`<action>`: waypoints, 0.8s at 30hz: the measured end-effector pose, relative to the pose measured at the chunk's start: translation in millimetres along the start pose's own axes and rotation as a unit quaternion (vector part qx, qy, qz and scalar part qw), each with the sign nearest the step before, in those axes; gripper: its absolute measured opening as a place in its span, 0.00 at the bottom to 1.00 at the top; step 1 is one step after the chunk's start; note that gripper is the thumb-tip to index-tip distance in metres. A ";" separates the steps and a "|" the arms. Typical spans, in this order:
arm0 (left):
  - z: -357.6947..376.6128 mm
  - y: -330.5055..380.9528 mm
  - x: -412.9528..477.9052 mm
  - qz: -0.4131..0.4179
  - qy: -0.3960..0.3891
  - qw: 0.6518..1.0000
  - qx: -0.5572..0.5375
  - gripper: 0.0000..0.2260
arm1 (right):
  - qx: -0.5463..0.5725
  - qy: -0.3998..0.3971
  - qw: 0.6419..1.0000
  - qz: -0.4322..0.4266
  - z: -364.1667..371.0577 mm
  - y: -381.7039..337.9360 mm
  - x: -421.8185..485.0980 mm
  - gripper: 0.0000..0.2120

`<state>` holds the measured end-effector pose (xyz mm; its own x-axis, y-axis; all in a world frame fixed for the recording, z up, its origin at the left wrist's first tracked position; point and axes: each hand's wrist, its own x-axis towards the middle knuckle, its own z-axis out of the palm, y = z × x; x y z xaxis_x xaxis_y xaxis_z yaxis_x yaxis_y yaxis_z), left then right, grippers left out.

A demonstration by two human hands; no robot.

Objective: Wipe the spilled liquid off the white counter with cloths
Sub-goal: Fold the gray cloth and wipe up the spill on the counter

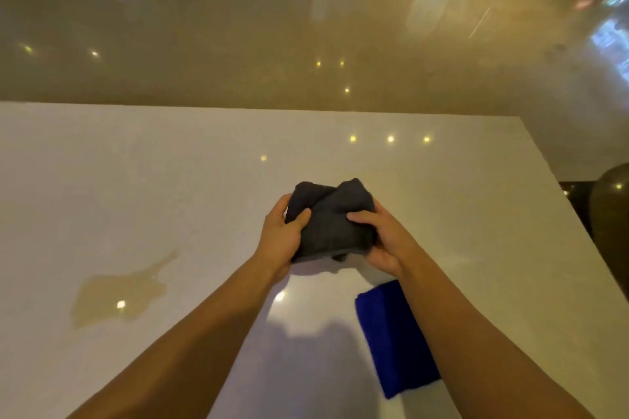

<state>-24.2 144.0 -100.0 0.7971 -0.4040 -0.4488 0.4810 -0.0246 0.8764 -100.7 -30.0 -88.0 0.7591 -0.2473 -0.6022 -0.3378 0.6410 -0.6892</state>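
A dark grey cloth, folded and bunched, is held just above the white counter near its middle. My left hand grips the cloth's left side and my right hand grips its right side. A yellowish puddle of spilled liquid lies on the counter to the left, well apart from both hands. A folded blue cloth lies flat on the counter under my right forearm.
The counter's far edge runs across the middle of the view and its right edge slants down at the right. Beyond lies a glossy brown floor. A dark round object sits past the right edge.
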 end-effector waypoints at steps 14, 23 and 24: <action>-89.3 -65.2 -165.8 0.061 0.222 0.966 0.117 0.19 | -0.227 -0.017 0.974 0.018 67.8 120.0 -97.3 0.24; -152.7 -120.9 -186.0 0.004 0.186 0.743 0.643 0.38 | -0.811 -0.065 0.524 -0.252 105.7 182.0 -45.1 0.38; -156.6 -129.9 -186.1 0.007 0.183 0.735 0.653 0.38 | -0.837 -0.089 0.480 -0.248 102.9 188.0 -34.5 0.38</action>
<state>-177.8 365.5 -157.8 0.9587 -0.1452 -0.2447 -0.0982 -0.9760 0.1945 -133.1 173.7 -155.3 0.9623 0.0942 -0.2552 0.0491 -0.9829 -0.1777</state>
